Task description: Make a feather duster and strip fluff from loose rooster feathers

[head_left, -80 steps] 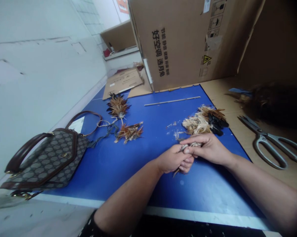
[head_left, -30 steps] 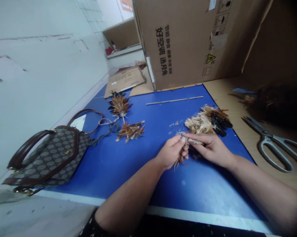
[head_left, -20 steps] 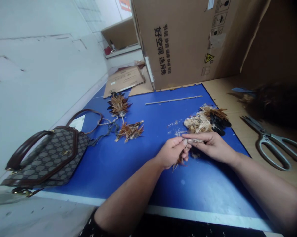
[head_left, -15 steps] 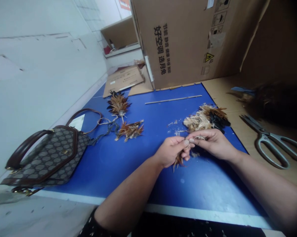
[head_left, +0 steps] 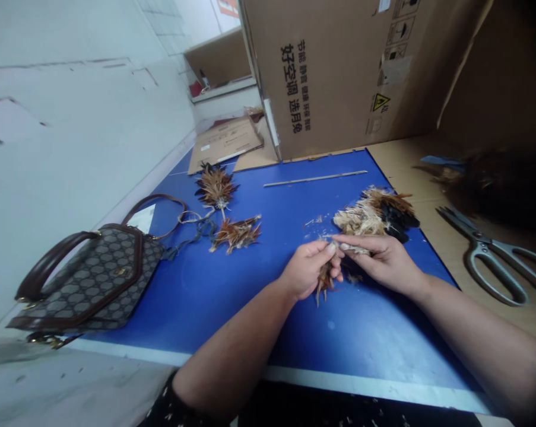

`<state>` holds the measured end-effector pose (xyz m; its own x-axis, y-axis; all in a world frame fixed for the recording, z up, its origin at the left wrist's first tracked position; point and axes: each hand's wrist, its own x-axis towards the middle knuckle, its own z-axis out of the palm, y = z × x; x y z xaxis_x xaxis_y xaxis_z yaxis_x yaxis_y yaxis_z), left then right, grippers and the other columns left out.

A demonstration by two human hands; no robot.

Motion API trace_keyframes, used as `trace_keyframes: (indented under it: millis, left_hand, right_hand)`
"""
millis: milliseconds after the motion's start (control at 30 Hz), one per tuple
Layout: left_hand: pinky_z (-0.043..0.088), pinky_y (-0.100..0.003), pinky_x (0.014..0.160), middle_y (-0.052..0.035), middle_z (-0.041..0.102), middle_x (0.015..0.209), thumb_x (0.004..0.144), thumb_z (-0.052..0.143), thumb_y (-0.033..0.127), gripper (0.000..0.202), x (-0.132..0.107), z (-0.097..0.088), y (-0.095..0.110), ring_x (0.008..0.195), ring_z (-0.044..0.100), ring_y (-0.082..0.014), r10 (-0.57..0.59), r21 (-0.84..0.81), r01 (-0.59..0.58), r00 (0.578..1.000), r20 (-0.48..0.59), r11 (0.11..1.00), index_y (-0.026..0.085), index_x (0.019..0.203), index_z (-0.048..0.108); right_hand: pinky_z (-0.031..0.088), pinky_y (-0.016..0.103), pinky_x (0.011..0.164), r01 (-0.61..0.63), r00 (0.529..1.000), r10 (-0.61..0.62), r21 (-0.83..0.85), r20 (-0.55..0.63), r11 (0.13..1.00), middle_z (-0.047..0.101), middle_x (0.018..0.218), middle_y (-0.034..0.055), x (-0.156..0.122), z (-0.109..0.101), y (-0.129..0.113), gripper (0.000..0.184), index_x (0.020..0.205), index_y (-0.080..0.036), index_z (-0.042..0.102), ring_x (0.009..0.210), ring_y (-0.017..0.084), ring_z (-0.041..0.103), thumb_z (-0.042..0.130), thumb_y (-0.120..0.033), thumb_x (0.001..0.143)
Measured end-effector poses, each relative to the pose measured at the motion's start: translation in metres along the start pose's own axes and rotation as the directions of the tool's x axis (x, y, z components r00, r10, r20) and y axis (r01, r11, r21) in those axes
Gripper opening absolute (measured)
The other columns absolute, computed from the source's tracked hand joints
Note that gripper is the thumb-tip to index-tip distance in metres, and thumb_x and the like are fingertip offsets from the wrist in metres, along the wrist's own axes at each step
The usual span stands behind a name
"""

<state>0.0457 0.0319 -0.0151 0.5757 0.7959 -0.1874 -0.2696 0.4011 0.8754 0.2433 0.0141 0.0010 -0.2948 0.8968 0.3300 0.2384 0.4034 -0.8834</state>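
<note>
My left hand [head_left: 307, 270] is closed on a small bunch of brown feathers [head_left: 324, 283], whose tips hang down below the fingers. My right hand [head_left: 381, 260] meets it from the right, thumb and forefinger pinched on a pale feather [head_left: 348, 248] at the top of the bunch. Both hands rest on the blue table mat [head_left: 232, 290]. Just behind the right hand lies a loose pile of tan and black feathers [head_left: 374, 214].
Two finished feather bundles [head_left: 214, 185] [head_left: 235, 232] lie at the mat's left with cord. A patterned handbag [head_left: 87, 276] sits at the left edge. Large scissors [head_left: 494, 255] lie right on cardboard. A thin stick [head_left: 314, 178] and a big carton [head_left: 339, 71] are behind.
The right hand has gone to the pile and come back to the bunch with a pale feather. The left hand kept the bunch in place, shifting only slightly.
</note>
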Motion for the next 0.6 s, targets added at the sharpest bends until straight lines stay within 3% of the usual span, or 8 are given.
trace_keyframes:
  millis: [167, 333, 467, 600]
  left_hand:
    - [0.049, -0.023, 0.047, 0.0012, 0.056, 0.064, 0.082, 0.075, 0.057, 0.046, -0.002, 0.001, 0.001, 0.055, 0.06, -0.0132, -0.04, 0.07, 0.043, 0.998, -0.039, 0.997, 0.013, 0.088, 0.061]
    - [0.046, -0.022, 0.046, 0.0027, 0.054, 0.06, 0.082, 0.074, 0.058, 0.046, -0.001, 0.001, 0.0, 0.052, 0.058, -0.0121, -0.005, 0.136, 0.015, 0.997, -0.073, 0.991, 0.014, 0.087, 0.061]
    - [0.045, -0.025, 0.051, 0.0042, 0.053, 0.06, 0.085, 0.075, 0.052, 0.041, -0.002, -0.001, 0.0, 0.05, 0.052, -0.0094, -0.029, 0.09, 0.028, 1.0, 0.013, 0.996, 0.013, 0.091, 0.063]
    - [0.04, -0.024, 0.053, 0.0041, 0.05, 0.062, 0.085, 0.077, 0.047, 0.039, -0.004, 0.001, 0.002, 0.05, 0.041, -0.0053, -0.046, 0.005, 0.046, 0.995, 0.09, 0.999, 0.011, 0.09, 0.064]
  right_hand:
    - [0.062, 0.033, 0.084, 0.043, 0.996, -0.046, 0.037, 0.08, 0.998, 0.082, 0.091, 0.0061, 0.001, 0.001, 0.001, 0.039, 0.134, -0.023, 0.072, 0.079, 0.018, 0.077, 0.059, -0.038, 0.1]
    - [0.062, 0.032, 0.082, -0.05, 0.99, 0.038, 0.084, 0.138, 0.995, 0.082, 0.097, 0.008, 0.001, -0.003, -0.002, 0.045, 0.134, -0.02, 0.072, 0.083, 0.02, 0.077, 0.062, -0.045, 0.097]
    - [0.061, 0.034, 0.089, -0.152, 0.985, 0.144, 0.092, 0.094, 0.984, 0.082, 0.106, 0.0085, 0.0, -0.007, -0.001, 0.05, 0.137, -0.02, 0.069, 0.091, 0.021, 0.077, 0.07, -0.044, 0.093]
    - [0.062, 0.034, 0.087, -0.211, 0.972, 0.19, 0.163, 0.137, 0.964, 0.082, 0.101, 0.0093, 0.0, -0.01, 0.004, 0.043, 0.122, -0.02, 0.079, 0.089, 0.022, 0.077, 0.074, -0.047, 0.089]
